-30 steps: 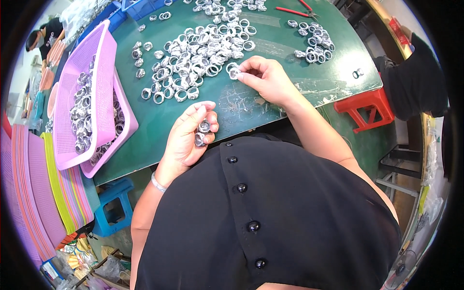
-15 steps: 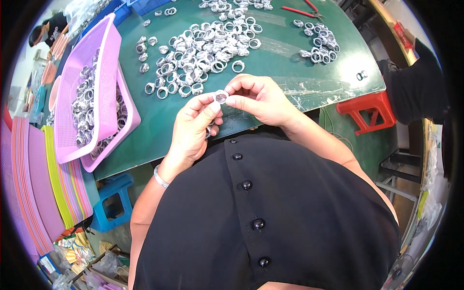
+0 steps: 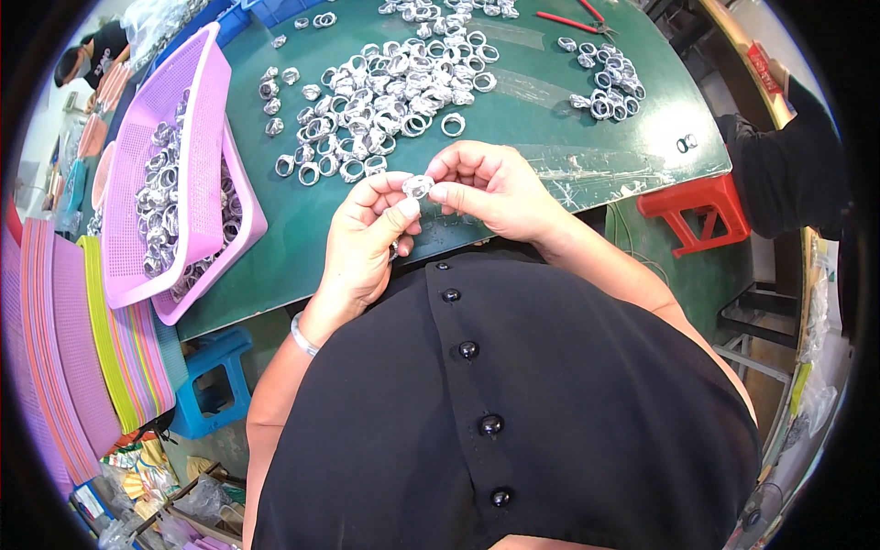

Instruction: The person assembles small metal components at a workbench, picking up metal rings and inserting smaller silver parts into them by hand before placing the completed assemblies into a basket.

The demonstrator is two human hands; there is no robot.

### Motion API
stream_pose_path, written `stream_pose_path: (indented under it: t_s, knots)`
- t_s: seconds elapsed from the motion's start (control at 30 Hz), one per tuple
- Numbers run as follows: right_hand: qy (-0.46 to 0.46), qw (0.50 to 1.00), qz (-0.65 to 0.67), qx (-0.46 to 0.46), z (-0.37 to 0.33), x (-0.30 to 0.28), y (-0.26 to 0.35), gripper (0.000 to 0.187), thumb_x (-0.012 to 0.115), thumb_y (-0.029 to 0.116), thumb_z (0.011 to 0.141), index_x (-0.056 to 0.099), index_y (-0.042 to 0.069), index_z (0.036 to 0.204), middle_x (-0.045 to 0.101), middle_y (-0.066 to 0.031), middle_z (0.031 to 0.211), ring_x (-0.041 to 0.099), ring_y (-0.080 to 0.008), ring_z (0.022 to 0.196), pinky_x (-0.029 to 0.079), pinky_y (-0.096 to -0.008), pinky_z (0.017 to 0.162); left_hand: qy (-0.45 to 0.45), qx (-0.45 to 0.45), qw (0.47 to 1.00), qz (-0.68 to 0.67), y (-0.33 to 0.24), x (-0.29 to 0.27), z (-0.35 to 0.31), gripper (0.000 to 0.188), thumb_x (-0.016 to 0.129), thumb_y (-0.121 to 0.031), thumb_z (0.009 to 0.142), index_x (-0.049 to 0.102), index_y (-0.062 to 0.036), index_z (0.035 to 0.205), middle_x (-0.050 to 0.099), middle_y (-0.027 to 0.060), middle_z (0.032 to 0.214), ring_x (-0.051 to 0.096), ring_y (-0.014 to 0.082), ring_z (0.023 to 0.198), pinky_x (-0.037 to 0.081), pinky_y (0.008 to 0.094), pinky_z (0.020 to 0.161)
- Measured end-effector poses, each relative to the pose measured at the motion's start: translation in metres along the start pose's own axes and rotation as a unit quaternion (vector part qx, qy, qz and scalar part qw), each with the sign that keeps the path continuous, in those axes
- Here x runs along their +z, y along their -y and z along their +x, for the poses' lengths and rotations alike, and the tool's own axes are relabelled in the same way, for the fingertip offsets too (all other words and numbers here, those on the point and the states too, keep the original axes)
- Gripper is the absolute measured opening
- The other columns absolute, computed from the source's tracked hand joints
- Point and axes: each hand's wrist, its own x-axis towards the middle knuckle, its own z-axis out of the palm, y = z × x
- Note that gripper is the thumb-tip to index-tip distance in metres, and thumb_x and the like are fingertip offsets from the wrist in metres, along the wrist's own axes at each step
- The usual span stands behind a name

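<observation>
1. The left hand point(image 3: 359, 243) is pinching one silver ring point(image 3: 418, 187) between its thumb and forefinger, while the other fingers are curling in toward the palm.
2. Under these curled fingers, a second metal piece point(image 3: 394, 249) is showing only partly; how many are lying in the palm, I cannot tell.
3. The right hand point(image 3: 486, 194) is nearly closing, its thumb and forefinger touching the right side of the same ring.
4. This ring is being held between both hands, above the near edge of the green table point(image 3: 266, 220).
5. Beyond the hands, a large pile of rings point(image 3: 394, 92) is lying on the table.
6. To the right, a smaller group of rings point(image 3: 611, 73) is lying near the red-handled pliers point(image 3: 566, 20).
7. At the left, a tilted purple basket point(image 3: 209, 115) is resting over another purple basket point(image 3: 245, 223), both containing rings.
</observation>
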Motion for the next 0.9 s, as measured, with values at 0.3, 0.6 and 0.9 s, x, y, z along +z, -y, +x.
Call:
stream_pose_path:
  t_s: [0.3, 0.6, 0.9]
  knots:
    - [0.012, 0.999, -0.03, -0.006, 0.0, 0.0, 0.001, 0.012, 0.058, 0.005, 0.083, 0.057, 0.001, 0.094, 0.059, -0.0011, 0.079, 0.054, -0.005, 0.07, 0.044, -0.0186, 0.064, 0.013, -0.048, 0.999, -0.02, -0.002, -0.002, 0.0, 0.02, 0.059, -0.01, 0.084, 0.055, -0.0032, 0.103, 0.056, -0.0005, 0.078, 0.05, 0.0049, 0.065, 0.039, 0.0157, 0.051]
    - [-0.009, 0.999, -0.021, -0.029, 0.001, 0.003, 0.001, 0.01, 0.059, 0.005, 0.082, 0.056, 0.001, 0.09, 0.058, -0.0001, 0.078, 0.052, -0.0044, 0.071, 0.044, -0.0189, 0.067, 0.002, -0.06, 0.998, -0.03, -0.002, -0.003, 0.0, 0.019, 0.059, -0.011, 0.084, 0.056, -0.0028, 0.101, 0.056, 0.0003, 0.076, 0.051, 0.0067, 0.064, 0.038, 0.0168, 0.05]
    - [0.015, 0.997, -0.074, -0.02, 0.003, 0.003, -0.002, 0.017, 0.058, 0.006, 0.082, 0.055, 0.001, 0.098, 0.057, -0.0006, 0.081, 0.052, -0.005, 0.072, 0.044, -0.0199, 0.067, -0.011, 0.009, 0.999, -0.047, -0.005, -0.013, 0.0, 0.016, 0.057, -0.014, 0.085, 0.056, -0.0016, 0.096, 0.056, 0.003, 0.074, 0.051, 0.0091, 0.062, 0.038, 0.0186, 0.049]
